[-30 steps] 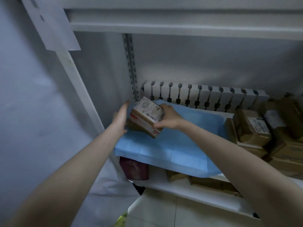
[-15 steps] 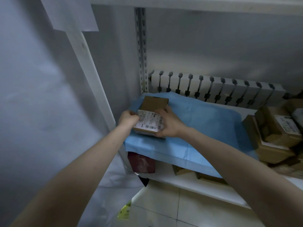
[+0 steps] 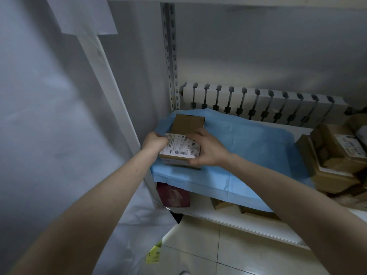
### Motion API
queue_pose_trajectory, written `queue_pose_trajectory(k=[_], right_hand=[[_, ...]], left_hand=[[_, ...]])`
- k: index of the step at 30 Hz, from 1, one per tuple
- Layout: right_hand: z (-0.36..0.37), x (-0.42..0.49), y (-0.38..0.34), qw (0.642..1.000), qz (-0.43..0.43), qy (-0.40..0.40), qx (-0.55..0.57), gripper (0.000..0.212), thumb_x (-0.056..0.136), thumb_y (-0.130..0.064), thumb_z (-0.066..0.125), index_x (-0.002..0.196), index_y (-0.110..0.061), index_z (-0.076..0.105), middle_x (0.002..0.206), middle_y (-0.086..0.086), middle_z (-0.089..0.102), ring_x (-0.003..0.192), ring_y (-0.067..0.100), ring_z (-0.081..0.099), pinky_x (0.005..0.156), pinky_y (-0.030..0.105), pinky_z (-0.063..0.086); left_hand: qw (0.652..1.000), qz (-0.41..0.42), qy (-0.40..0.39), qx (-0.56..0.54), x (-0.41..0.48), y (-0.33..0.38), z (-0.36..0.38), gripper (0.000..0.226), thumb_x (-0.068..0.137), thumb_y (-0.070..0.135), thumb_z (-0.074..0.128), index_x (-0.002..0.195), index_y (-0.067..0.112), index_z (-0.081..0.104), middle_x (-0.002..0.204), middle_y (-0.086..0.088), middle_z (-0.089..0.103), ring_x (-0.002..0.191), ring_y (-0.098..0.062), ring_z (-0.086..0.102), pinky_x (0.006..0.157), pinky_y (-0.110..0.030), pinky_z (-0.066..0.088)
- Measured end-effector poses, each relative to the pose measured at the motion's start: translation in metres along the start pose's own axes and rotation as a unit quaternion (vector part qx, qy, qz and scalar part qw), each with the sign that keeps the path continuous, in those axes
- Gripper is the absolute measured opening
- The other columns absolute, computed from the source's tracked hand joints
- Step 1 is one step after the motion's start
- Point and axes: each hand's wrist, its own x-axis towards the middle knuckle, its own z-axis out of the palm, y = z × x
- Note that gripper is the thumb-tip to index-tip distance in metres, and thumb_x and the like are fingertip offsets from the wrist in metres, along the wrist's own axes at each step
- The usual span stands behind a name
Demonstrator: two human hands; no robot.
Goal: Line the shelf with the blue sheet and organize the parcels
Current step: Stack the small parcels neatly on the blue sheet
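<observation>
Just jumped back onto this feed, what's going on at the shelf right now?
A person grips a labelled parcel with both hands, left hand at its left edge, right hand round its right side, at the front left of the blue sheet that lines the shelf. It appears to rest on the sheet. A plain brown box sits just behind it. Other parcels are piled at the shelf's right end.
</observation>
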Motion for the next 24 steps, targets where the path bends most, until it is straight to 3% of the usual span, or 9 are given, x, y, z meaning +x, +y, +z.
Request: queue_pose_trajectory(k=[3, 6, 9, 13, 17, 20, 22, 24], right_hand=[[0.001, 0.006, -0.001, 0.999, 0.026, 0.003, 0.037, 0.076, 0.067, -0.046, 0.076, 0.132, -0.014, 0.054, 0.126, 0.007, 0.054, 0.112, 0.023, 0.054, 0.089, 0.027, 0.044], [0.008, 0.009, 0.003, 0.996, 0.058, -0.016, 0.061, 0.063, 0.075, -0.042, 0.078, 0.127, -0.012, 0.059, 0.121, 0.006, 0.062, 0.108, 0.022, 0.058, 0.085, 0.027, 0.045], [0.013, 0.009, 0.007, 0.994, 0.074, -0.026, 0.079, 0.065, 0.077, -0.046, 0.075, 0.129, -0.012, 0.058, 0.122, 0.007, 0.060, 0.108, 0.022, 0.057, 0.086, 0.027, 0.046], [0.012, 0.010, 0.009, 0.993, 0.072, -0.028, 0.086, 0.070, 0.073, -0.047, 0.078, 0.132, -0.018, 0.054, 0.128, 0.007, 0.049, 0.114, 0.022, 0.050, 0.095, 0.030, 0.044], [0.007, 0.007, 0.006, 0.998, 0.029, 0.014, 0.058, 0.088, 0.063, -0.042, 0.084, 0.138, -0.021, 0.044, 0.131, 0.004, 0.042, 0.118, 0.021, 0.045, 0.096, 0.032, 0.045], [0.009, 0.002, 0.002, 0.997, -0.032, 0.065, -0.034, 0.105, 0.059, -0.042, 0.084, 0.147, -0.014, 0.035, 0.134, 0.009, 0.040, 0.122, 0.025, 0.041, 0.089, 0.035, 0.048], [0.014, -0.004, 0.001, 0.986, -0.077, 0.099, -0.108, 0.105, 0.056, -0.039, 0.086, 0.144, -0.009, 0.039, 0.129, 0.014, 0.045, 0.116, 0.030, 0.045, 0.084, 0.038, 0.048], [0.023, -0.009, 0.004, 0.977, -0.109, 0.125, -0.133, 0.098, 0.051, -0.029, 0.091, 0.137, -0.006, 0.049, 0.123, 0.018, 0.051, 0.108, 0.036, 0.052, 0.078, 0.041, 0.051]], left_hand=[[1.000, -0.005, 0.000, -0.023, 0.001, -0.002, -0.003, 0.013, 0.081, 0.012, 0.056, 0.094, 0.012, 0.060, 0.084, -0.010, 0.067, 0.085, -0.027, 0.068, 0.079, -0.040, 0.058], [1.000, -0.012, -0.009, -0.027, 0.000, -0.003, -0.002, 0.018, 0.081, 0.013, 0.057, 0.099, 0.011, 0.061, 0.089, -0.012, 0.068, 0.085, -0.027, 0.068, 0.079, -0.038, 0.058], [0.999, -0.013, -0.023, -0.034, 0.000, -0.004, 0.001, 0.007, 0.082, 0.013, 0.059, 0.088, 0.016, 0.058, 0.092, -0.013, 0.068, 0.086, -0.028, 0.068, 0.083, -0.044, 0.058], [0.999, -0.002, -0.005, -0.043, 0.002, -0.003, 0.003, 0.011, 0.082, 0.010, 0.057, 0.078, 0.020, 0.058, 0.087, -0.011, 0.068, 0.084, -0.029, 0.069, 0.082, -0.046, 0.058], [0.998, 0.018, 0.055, -0.035, 0.002, 0.003, -0.002, 0.004, 0.082, 0.012, 0.055, 0.082, 0.016, 0.058, 0.081, -0.007, 0.065, 0.080, -0.026, 0.065, 0.077, -0.036, 0.056], [0.997, 0.023, 0.063, -0.022, 0.001, 0.007, -0.004, 0.017, 0.081, 0.013, 0.051, 0.096, 0.011, 0.059, 0.087, -0.009, 0.066, 0.081, -0.026, 0.064, 0.070, -0.033, 0.054], [0.998, 0.036, 0.056, -0.014, 0.000, 0.008, -0.002, 0.018, 0.081, 0.010, 0.049, 0.096, 0.011, 0.060, 0.088, -0.009, 0.066, 0.081, -0.026, 0.062, 0.067, -0.032, 0.051], [0.998, 0.040, 0.049, -0.007, -0.001, 0.005, 0.001, 0.016, 0.080, 0.007, 0.051, 0.093, 0.012, 0.059, 0.090, -0.010, 0.066, 0.083, -0.027, 0.062, 0.073, -0.034, 0.052]])
